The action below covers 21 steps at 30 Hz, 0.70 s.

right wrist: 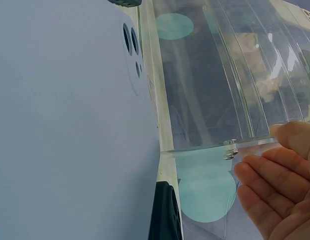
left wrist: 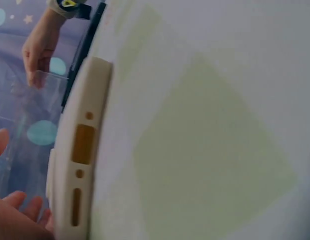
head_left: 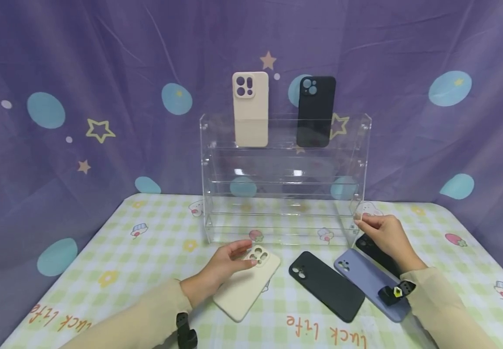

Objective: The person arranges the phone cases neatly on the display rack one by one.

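Note:
A clear acrylic display rack (head_left: 283, 220) with stepped tiers stands on the table. At its right side edge my right hand (head_left: 386, 237) pinches the panel between thumb and fingers; in the right wrist view the thumb and fingers (right wrist: 274, 185) lie on either side of that panel. My left hand (head_left: 216, 271) hovers over or rests lightly on a cream phone case (head_left: 244, 293) lying on the tablecloth, fingers loosely extended near its camera cutouts. Whether it touches the case is hard to tell. The left wrist view shows the case's slotted end (left wrist: 82, 145) close up.
On the rack's top tier stand a cream phone case (head_left: 251, 111) and a black phone case (head_left: 315, 111). Another black case (head_left: 327, 287), a lavender case (head_left: 371, 283) and a further dark case (head_left: 378, 254), partly hidden, lie at the right. A purple curtain (head_left: 103, 58) hangs behind.

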Tool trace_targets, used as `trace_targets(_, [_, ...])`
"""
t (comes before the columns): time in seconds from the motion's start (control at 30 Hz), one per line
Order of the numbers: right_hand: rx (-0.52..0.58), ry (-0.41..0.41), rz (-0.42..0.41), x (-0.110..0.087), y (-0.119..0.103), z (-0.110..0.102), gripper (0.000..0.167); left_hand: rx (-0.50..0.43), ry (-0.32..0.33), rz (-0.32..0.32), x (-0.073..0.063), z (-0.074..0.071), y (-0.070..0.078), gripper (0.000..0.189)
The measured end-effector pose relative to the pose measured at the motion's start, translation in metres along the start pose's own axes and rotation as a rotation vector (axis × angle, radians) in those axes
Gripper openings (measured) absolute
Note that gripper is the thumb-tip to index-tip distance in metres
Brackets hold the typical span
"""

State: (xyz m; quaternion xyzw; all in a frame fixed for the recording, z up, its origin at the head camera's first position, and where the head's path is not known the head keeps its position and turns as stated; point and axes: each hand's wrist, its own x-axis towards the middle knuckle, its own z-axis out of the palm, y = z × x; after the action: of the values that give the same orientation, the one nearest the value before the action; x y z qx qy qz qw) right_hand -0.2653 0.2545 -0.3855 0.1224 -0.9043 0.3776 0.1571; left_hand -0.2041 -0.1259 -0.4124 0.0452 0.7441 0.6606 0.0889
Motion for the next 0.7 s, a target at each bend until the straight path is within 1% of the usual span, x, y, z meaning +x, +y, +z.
trace_targets(0.2, [-0.001, 0.007, 0.001, 0.000, -0.001, 0.000, 0.029, 0.103, -0.032, 0.028, 0.000, 0.005, -0.006, 0.071])
trace_targets(0.37, [-0.012, 0.012, -0.008, -0.001, -0.001, -0.002, 0.029, 0.255, -0.057, 0.054, 0.003, 0.005, -0.010, 0.080])
trace_targets(0.43, [-0.020, 0.014, -0.015, 0.000, 0.000, -0.002, 0.029, 0.299, -0.071, 0.055, 0.004, 0.005, -0.012, 0.083])
trace_targets(0.53, [-0.026, 0.015, -0.023, 0.000, 0.000, -0.001, 0.029, 0.338, -0.092, 0.048, 0.005, 0.003, -0.012, 0.086])
trace_targets(0.7, [-0.019, 0.013, -0.018, 0.001, -0.001, 0.000, 0.029, 0.442, -0.109, 0.038, 0.000, 0.006, -0.012, 0.096])
